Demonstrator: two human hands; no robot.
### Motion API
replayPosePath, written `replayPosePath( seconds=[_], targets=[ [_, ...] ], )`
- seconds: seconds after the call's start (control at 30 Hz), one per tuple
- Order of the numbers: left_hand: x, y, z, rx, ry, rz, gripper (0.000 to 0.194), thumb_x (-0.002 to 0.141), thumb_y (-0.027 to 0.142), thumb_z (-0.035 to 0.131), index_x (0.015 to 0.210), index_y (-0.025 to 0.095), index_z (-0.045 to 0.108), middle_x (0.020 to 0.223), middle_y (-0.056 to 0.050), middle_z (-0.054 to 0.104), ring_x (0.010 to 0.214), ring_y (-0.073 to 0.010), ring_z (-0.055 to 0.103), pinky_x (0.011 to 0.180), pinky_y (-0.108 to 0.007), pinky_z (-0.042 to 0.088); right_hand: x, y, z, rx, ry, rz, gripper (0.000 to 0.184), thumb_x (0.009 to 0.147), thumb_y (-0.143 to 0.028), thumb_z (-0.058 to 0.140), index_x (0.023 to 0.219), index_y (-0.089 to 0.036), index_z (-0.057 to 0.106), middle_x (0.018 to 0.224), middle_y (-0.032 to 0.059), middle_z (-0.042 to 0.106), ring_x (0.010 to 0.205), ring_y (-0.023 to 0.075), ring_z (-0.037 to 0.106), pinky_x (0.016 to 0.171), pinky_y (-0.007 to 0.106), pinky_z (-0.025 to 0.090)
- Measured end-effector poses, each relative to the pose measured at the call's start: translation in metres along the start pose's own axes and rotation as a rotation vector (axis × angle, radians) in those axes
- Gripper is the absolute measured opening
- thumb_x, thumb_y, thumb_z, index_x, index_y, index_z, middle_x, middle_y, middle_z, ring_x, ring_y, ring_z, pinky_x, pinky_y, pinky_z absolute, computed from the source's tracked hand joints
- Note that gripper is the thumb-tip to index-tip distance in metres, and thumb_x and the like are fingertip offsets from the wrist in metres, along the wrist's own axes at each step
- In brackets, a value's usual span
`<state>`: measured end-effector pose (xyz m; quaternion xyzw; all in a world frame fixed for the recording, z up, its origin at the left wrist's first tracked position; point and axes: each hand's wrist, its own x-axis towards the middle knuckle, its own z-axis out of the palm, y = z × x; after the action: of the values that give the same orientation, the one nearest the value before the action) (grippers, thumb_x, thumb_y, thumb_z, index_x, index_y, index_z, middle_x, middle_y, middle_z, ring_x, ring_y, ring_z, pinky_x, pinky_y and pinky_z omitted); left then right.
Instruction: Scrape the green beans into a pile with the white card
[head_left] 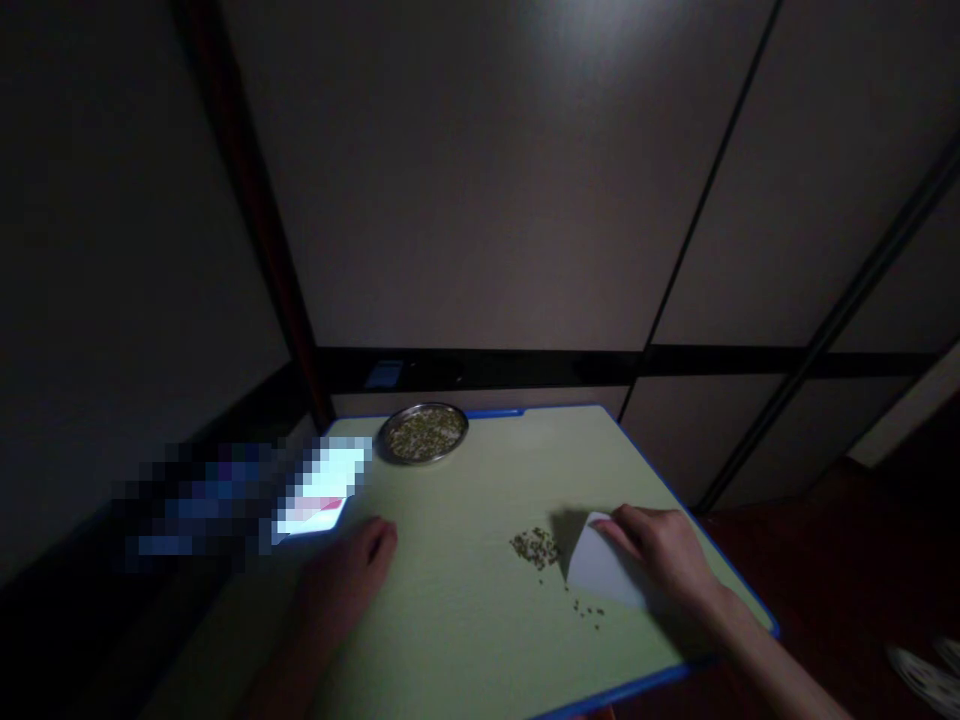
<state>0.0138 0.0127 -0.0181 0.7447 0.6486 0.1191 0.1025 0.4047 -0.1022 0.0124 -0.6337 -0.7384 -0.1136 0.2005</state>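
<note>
My right hand [660, 545] is closed around a white sheet of paper or card [600, 565], tilted with its lower edge at the table. Just left of that edge lies a small pile of greenish-brown beans or seeds [535, 547], and several loose ones are scattered below it. My left hand [364, 560] rests on the left part of the table as a loose fist, with nothing visible in it. Beyond it, near the back edge, stands a round metal tray [382, 446] spread with similar green and pale seeds.
The pale green table [465, 620] has a blue rim. A lit, pixelated screen [322, 490] is at its left side. Tall panelled doors [480, 200] stand right behind the table. Pale shoes [926, 680] lie on the dark floor at the right.
</note>
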Motion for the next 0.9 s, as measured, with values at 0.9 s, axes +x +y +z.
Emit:
replayPosePath(
  seconds=[0.9],
  targets=[
    [-0.002,0.002,0.000,0.035,0.015,0.006,0.034,0.093,0.040,0.029,0.077,0.023,0.055,0.073,-0.001,0.064,0.065,-0.0143,0.057,0.058,-0.025,0.027,0.026,-0.024,-0.002,-0.045,0.000,-0.105,0.047,0.097,-0.051,0.038,0.067,-0.021,0.057,0.059,-0.0013,0.065,0.050,0.0113,0.057,0.054,0.027,0.025]
  ],
)
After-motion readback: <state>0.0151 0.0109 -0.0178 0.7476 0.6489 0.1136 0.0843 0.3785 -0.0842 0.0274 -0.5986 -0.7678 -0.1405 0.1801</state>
